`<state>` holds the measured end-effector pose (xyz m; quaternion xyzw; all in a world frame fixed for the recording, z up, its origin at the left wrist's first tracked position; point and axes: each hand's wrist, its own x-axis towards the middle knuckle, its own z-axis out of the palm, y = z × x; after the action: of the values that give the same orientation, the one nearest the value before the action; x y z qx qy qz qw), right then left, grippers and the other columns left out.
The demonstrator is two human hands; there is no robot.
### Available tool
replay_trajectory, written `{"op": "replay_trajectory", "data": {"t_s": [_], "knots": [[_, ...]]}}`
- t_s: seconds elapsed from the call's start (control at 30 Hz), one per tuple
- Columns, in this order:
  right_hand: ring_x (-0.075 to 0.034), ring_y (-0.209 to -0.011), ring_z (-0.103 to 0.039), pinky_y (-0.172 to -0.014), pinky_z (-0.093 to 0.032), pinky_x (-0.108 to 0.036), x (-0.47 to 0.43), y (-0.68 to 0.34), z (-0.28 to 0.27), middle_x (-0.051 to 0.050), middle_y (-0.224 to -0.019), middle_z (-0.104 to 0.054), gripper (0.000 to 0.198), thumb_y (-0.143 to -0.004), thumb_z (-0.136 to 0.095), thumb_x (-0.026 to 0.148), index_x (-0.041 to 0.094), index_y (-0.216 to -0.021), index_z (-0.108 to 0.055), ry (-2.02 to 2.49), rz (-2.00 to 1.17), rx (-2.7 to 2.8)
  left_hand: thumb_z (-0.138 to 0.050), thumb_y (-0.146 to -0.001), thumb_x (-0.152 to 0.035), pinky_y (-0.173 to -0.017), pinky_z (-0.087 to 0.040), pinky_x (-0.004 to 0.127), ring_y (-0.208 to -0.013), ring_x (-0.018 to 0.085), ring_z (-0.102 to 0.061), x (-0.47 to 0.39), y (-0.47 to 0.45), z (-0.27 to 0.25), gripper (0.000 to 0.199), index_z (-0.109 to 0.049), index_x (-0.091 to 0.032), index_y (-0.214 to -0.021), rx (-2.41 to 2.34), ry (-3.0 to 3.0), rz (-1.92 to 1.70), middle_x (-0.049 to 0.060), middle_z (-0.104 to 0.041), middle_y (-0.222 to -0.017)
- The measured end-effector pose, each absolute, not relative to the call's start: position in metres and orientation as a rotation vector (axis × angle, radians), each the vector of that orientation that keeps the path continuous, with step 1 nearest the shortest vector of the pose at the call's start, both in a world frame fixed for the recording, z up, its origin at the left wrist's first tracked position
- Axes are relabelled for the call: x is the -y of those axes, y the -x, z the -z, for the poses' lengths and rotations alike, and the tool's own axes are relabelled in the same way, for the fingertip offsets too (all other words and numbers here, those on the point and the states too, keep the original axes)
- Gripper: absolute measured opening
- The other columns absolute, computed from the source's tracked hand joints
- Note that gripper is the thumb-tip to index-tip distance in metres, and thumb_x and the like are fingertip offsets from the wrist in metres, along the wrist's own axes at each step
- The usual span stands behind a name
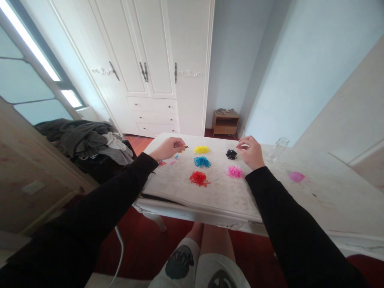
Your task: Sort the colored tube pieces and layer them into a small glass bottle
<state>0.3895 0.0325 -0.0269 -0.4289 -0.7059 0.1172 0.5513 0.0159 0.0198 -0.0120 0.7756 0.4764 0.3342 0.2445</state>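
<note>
My left hand [171,148] is closed in a pinch at the table's left side, with small black and yellow pieces [186,147] showing at its fingertips. Beneath it lie a few pink, blue and red bits [173,161]. My right hand [251,152] is over the right side, thumb and fingers drawn together beside a black pile [231,154]; anything between them is too small to make out. Between my hands are piles of thin, band-like pieces: yellow [201,150], blue [202,161] and red [199,179]. A pink pile [235,172] sits below the black one.
The piles rest on a white table [222,196]. A clear glass bottle or jar [279,149] is right of my right hand. A pink patch [296,176] marks the table farther right. Clothes [87,138] are heaped at left; a white wardrobe [156,52] stands behind.
</note>
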Motion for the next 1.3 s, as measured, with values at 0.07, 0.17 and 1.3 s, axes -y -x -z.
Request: {"op": "replay_trajectory", "data": {"t_s": [0.07,0.17,1.3], "knots": [[-0.020,-0.088,-0.063,-0.076,-0.063,-0.036,-0.032,-0.389,0.026,-0.005,-0.093,-0.060,0.010,-0.070,-0.061,0.013,0.021,-0.067,-0.066,1.014,-0.291,1.672,-0.068,-0.083,-0.035,-0.065,-0.052,0.026,-0.070,0.016,-0.067,-0.024,-0.037,0.013,0.020,-0.071,-0.016,-0.088,-1.233,-2.141,-0.975,0.005,-0.074,-0.075],[-0.020,-0.087,-0.063,-0.076,-0.062,-0.036,-0.034,-0.389,0.027,-0.005,-0.093,-0.060,0.013,-0.070,-0.058,0.011,0.020,-0.067,-0.066,0.994,-0.298,1.696,-0.068,-0.086,-0.034,-0.067,-0.052,0.027,-0.070,0.015,-0.067,-0.036,-0.070,0.015,0.021,-0.073,-0.015,-0.087,-1.085,-2.176,-1.074,0.006,-0.075,-0.078],[-0.020,-0.071,-0.069,-0.069,-0.058,-0.035,-0.019,-0.369,0.024,-0.004,-0.078,-0.077,0.022,-0.074,-0.084,0.042,0.021,-0.082,-0.081,0.993,-0.701,1.778,-0.067,-0.089,-0.020,-0.073,-0.057,0.026,-0.074,0.015,-0.071,-0.041,-0.152,0.037,0.013,-0.079,-0.017,-0.091,-0.621,-2.280,-1.321,0.006,-0.078,-0.085]]}}
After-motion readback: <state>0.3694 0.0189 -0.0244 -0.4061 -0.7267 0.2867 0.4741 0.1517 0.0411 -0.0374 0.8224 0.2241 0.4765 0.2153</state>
